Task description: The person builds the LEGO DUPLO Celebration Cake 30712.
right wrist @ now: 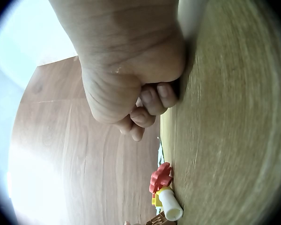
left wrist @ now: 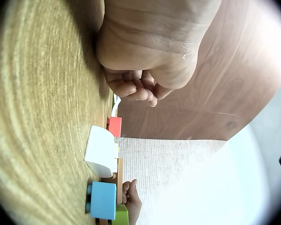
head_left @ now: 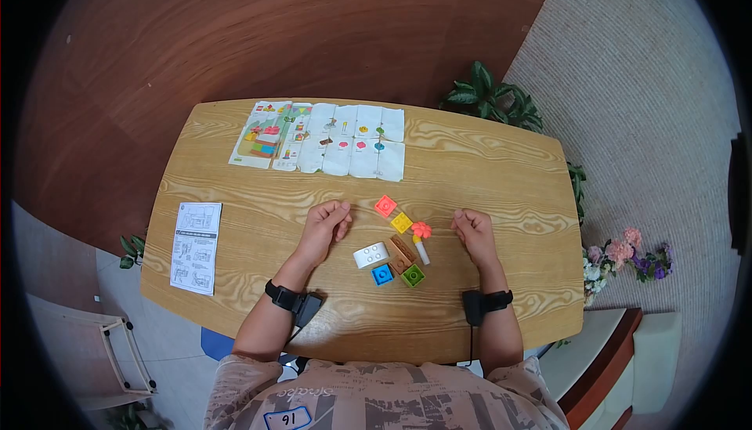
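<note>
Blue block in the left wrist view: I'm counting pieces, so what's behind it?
Parts of the green block, brown block and right hand show; whatever the blue block covers can't be seen.

You have bare tabletop (head_left: 509, 171) to pass over between your left hand (head_left: 323, 230) and the white brick (head_left: 370, 255), and between your right hand (head_left: 475, 234) and the white tube (head_left: 423, 253). The blue brick (head_left: 382, 275), brown piece (head_left: 403, 253) and green brick (head_left: 413, 276) crowd beside the white one, leaving you only slim gaps. Ahead, the coral brick (head_left: 385, 205), yellow brick (head_left: 401, 222) and red flower (head_left: 421, 229) block your middle path; wide wood lies beyond, up to the flat leaflet (head_left: 337, 140).
</note>
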A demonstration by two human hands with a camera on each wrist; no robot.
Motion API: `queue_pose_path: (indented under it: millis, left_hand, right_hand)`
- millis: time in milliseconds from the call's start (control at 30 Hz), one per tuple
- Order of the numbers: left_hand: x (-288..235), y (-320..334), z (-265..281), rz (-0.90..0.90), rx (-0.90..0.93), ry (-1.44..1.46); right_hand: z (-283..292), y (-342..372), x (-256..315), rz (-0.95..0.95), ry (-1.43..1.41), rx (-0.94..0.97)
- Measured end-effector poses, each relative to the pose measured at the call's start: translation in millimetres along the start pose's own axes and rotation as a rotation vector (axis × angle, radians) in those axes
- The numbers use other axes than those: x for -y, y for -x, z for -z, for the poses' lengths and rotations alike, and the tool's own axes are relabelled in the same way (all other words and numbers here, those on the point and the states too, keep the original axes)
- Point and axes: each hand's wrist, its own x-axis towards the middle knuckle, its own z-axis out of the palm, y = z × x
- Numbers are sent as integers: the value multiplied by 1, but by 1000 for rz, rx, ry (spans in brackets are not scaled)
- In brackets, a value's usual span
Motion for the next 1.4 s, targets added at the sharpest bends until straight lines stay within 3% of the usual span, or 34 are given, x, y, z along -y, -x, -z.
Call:
queue_pose_path:
  millis: [633, 1033, 1133, 1333, 1400]
  left_hand:
    - [2, -1, -1, -22, -1, -28]
    - [6, -1, 1, -69, 127, -31]
    - [1, 4, -4, -79, 142, -72]
    - [-1, 13, -19, -112, 207, -198]
    - [-5, 17, -27, -258, 236, -417]
  right_hand:
    - [2, 1, 0, -28, 23, -5]
    - [-2, 1, 1, 53, -105, -22]
    - [1, 3, 1, 133, 55, 6]
    - [-25, 17, 55, 464, 662, 108]
    - [-35, 24, 64, 367, 718, 174]
